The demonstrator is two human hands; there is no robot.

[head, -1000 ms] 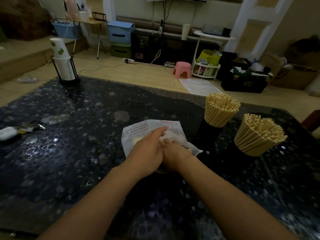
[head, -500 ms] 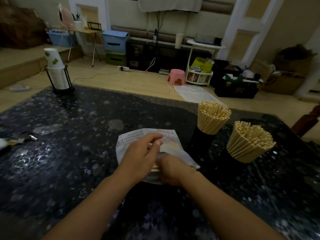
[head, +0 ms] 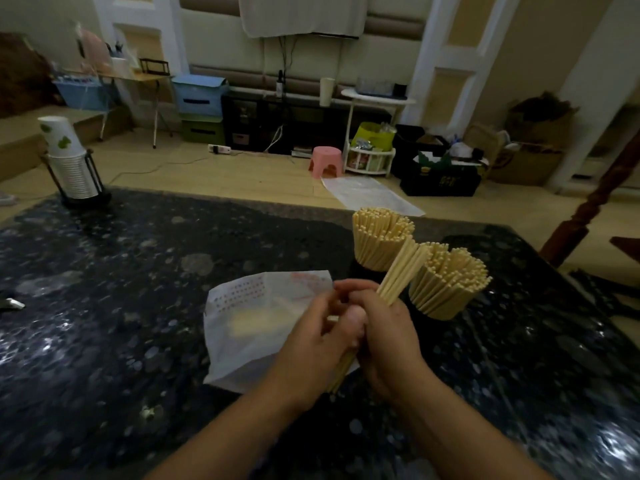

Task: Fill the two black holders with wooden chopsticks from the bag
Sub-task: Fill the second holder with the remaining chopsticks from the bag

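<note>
Dim rm, tabletop [head: 104,306] glare, edges blurred/warped.

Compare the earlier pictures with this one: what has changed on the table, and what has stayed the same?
The right hand has lifted a small bundle of chopsticks out of the bag and grips it, tilted toward the holders; the left hand steadies its lower end. Both full holders and the cup stack stayed put.

Red print is seen on the white bag [head: 266,306], set in rows of small characters on its upper face, but the marks are too small and blurred to be read. A yellow marking is carried on the front of the black crate [head: 441,180] on the floor, and it cannot be made out either. No other text, label, brand or number can be read.
</note>
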